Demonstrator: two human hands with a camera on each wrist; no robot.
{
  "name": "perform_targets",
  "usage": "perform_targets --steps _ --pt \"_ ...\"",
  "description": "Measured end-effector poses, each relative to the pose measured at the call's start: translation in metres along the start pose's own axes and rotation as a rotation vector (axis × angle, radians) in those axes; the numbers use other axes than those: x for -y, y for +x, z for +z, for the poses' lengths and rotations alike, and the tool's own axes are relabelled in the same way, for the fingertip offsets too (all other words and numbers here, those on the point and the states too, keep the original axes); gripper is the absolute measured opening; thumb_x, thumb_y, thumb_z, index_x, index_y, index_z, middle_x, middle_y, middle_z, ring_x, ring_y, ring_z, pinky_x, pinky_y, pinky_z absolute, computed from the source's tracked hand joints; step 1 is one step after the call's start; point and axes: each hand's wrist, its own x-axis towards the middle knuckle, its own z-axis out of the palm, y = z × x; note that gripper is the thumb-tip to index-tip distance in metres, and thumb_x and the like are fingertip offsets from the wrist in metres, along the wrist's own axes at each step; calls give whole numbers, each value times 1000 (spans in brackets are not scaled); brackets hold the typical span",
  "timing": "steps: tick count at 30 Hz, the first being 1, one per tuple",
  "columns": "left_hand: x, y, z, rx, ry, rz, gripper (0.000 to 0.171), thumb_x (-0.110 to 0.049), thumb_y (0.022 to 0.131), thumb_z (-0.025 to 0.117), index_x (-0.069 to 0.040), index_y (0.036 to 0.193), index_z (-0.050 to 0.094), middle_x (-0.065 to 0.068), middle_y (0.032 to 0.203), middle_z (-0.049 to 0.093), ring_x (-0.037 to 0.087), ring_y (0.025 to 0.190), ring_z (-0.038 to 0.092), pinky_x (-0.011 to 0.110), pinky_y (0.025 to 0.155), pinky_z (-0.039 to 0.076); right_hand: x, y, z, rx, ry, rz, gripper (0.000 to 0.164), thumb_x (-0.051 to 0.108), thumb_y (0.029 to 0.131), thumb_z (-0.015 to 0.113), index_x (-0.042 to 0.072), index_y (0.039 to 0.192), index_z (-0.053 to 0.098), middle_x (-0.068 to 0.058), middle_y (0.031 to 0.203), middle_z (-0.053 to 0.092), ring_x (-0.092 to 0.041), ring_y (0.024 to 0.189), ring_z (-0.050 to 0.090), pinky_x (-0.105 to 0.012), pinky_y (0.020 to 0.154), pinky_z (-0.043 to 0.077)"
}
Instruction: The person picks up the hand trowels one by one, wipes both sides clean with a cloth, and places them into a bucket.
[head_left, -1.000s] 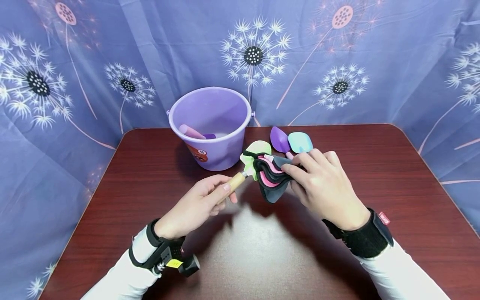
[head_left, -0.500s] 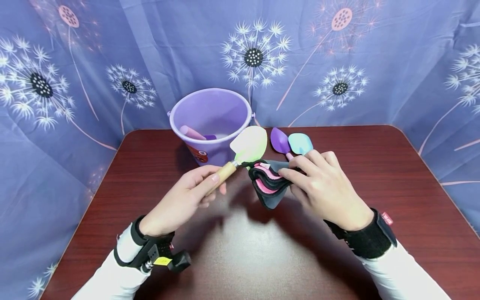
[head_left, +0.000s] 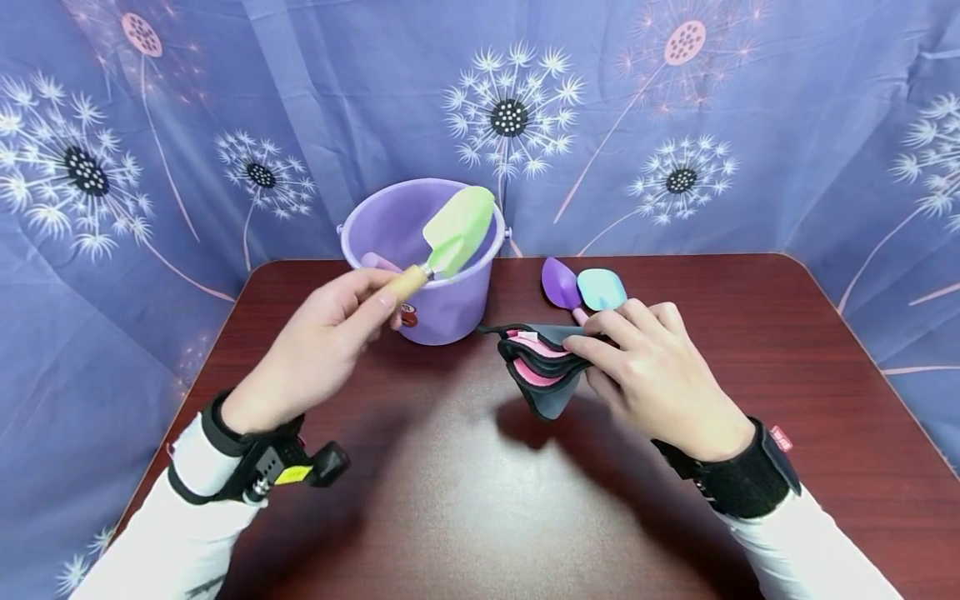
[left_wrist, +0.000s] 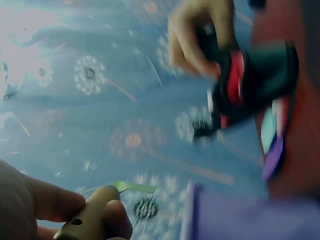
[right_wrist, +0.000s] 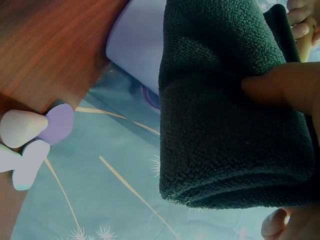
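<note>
In the head view, my left hand (head_left: 315,354) grips the wooden handle of a garden trowel with a pale green blade (head_left: 463,227). The blade is tilted up in front of the purple bucket's rim (head_left: 450,282); I cannot tell whether it overlaps the opening. The left wrist view catches the trowel's handle (left_wrist: 92,217) between thumb and fingers. My right hand (head_left: 663,379) pinches a folded dark grey cloth with pink inner layers (head_left: 553,398), held above the table. Up close in the right wrist view, the cloth (right_wrist: 225,130) looks fuzzy, with the thumb pressed on it.
A purple scoop-shaped head (head_left: 559,282) and a light blue one (head_left: 602,288) lie at the table's back edge, their handles partly behind my right hand. A pink handle (head_left: 378,262) shows inside the bucket. A blue dandelion-print curtain (head_left: 405,92) hangs behind the dark red table (head_left: 787,333).
My left hand has drawn the trowel away from the cloth, leftward and up to the bucket's front. My right hand and the folded cloth have stayed nearly still.
</note>
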Motion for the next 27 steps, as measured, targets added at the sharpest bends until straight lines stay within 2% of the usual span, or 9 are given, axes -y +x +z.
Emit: perform_targets --steps 3,5,10,12,16,19,23,27 --pt "-3 10 -10 -61 180 -19 40 -54 109 53 -20 121 72 4 99 62 18 92 53 37 81 41 -1 0 -1 5 0 5 29 10 92 58 11 113 79 -5 109 68 -31 88 52 -50 74 32" --pt "-3 16 -16 -75 281 -29 45 -59 108 51 -23 126 71 0 103 67 18 94 54 40 84 41 -1 0 0 0 0 2 29 10 91 59 11 113 79 -5 108 67 -30 87 51 -50 74 32" --pt "0 34 -25 -49 476 -7 43 -51 111 48 -17 125 70 1 106 72 22 95 58 45 84 42 -1 -1 0 -1 3 1 29 10 91 59 11 113 79 -5 107 67 -30 87 51 -50 74 32" --pt "1 42 -26 -35 564 -3 41 -47 113 48 -14 120 70 5 103 69 24 96 58 46 85 43 -2 -1 -1 0 4 2 30 10 91 59 12 113 79 -5 107 67 -30 87 51 -50 74 32" --pt "7 56 -27 15 756 21 35 -27 113 43 -2 113 67 17 105 62 35 100 60 53 86 49 -2 -1 -2 3 7 7 29 11 90 60 12 113 79 -4 108 67 -30 87 51 -50 74 32" --pt "11 66 -26 50 880 53 27 -15 107 45 4 107 64 24 109 59 43 100 63 59 84 52 -2 0 -3 -6 10 7 29 10 90 61 12 113 79 -4 109 68 -30 86 51 -51 74 32" --pt "12 79 -23 119 982 49 22 -12 98 53 6 104 64 24 108 58 45 99 63 62 83 55 -3 1 -3 -18 14 5 30 9 89 61 13 113 79 -4 108 68 -30 85 51 -50 73 32" --pt "9 95 -20 238 1042 -4 30 -14 98 59 6 118 71 24 114 60 43 110 60 63 92 53 -2 1 -3 -18 17 5 30 9 89 61 13 113 79 -4 108 68 -29 84 50 -50 73 32"
